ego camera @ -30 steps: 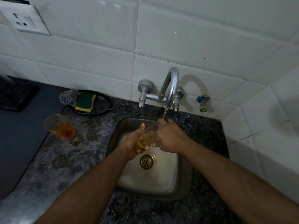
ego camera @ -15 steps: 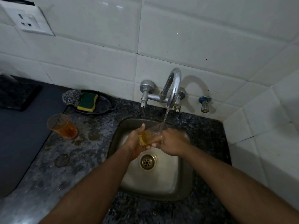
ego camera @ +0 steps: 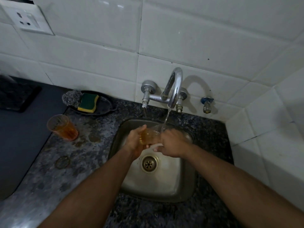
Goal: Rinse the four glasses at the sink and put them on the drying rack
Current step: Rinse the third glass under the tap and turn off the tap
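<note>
Head view, glass in hand: you hold an amber glass (ego camera: 148,135) on its side over the steel sink (ego camera: 185,186), its open mouth turned right, toward the stream.
Left hand: your left hand (ego camera: 134,142) wraps the base end of that glass, fingers curled round it and thumb up on top.
Right hand: your right hand (ego camera: 172,144) is at the mouth end, fingers bent in against the rim; it seems to grip the rim, though the water blurs the contact.
Water: a thin stream falls from the curved tap (ego camera: 175,86) and strikes at the glass's mouth, just by your right knuckles.
Drain: the round drain (ego camera: 149,163) lies below and between your two wrists.
Second glass: another amber glass (ego camera: 63,127) stands upright on the speckled counter (ego camera: 82,162), well left of the sink.
Dish: a dark dish (ego camera: 105,106) behind that glass holds a green and yellow sponge (ego camera: 88,102) with a steel scourer (ego camera: 71,98) touching its left side.
Wall: a white socket plate (ego camera: 27,18) sits high on the tiles at left.
</note>
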Demonstrator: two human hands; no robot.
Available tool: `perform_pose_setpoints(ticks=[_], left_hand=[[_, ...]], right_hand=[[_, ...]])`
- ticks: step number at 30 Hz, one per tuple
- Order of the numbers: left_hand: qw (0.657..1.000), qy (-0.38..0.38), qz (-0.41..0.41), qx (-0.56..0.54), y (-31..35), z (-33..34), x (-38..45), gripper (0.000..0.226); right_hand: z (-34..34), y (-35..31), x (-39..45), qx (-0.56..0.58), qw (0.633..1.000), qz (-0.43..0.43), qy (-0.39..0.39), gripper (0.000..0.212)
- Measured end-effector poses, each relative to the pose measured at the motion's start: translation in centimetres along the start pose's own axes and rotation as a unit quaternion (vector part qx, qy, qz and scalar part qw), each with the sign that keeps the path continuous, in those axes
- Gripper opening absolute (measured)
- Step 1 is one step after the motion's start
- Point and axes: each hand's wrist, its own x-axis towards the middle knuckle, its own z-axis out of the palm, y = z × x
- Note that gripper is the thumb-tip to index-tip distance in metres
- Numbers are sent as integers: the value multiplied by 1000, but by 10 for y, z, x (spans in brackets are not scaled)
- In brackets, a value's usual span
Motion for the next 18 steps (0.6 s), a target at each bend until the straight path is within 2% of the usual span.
perform_pose_setpoints(ticks=[2, 3, 6, 8, 9, 11, 13, 15, 17, 18], left_hand=[[997, -30, -47, 61, -3, -5, 0, 58], [994, -34, -62, 86, -5, -6, 0, 66], [998, -14, -28, 59, -5, -3, 2, 73], [1000, 8, -10, 17, -4, 0, 2, 60], [1000, 14, -13, 5, -4, 0, 3, 54], [1000, 19, -23, 0, -3, -1, 3, 46], [999, 37, -19, 12, 0, -3, 3, 43], [999, 46, -19, 15, 0, -4, 3, 41], [999, 39, -27, 14, 0, -6, 4, 39], [999, 28, -35, 18, 0, -7, 5, 39]], right_hand=[[-4, 3, 2, -103, 995, 8, 4, 35], [-5, 5, 2, -97, 995, 8, 5, 34], [-6, 3, 1, 79, 997, 21, 5, 25], [-6, -4, 1, 171, 984, 29, 28, 18], [-6, -6, 1, 179, 981, 30, 63, 19], [-4, -3, -1, 153, 977, 20, 144, 27], [-5, 2, -6, 58, 976, 2, 208, 32], [-4, 7, -12, -39, 967, -53, 248, 32], [-1, 12, -14, -66, 961, -110, 247, 34], [-1, 13, -14, -43, 970, -113, 213, 36]])
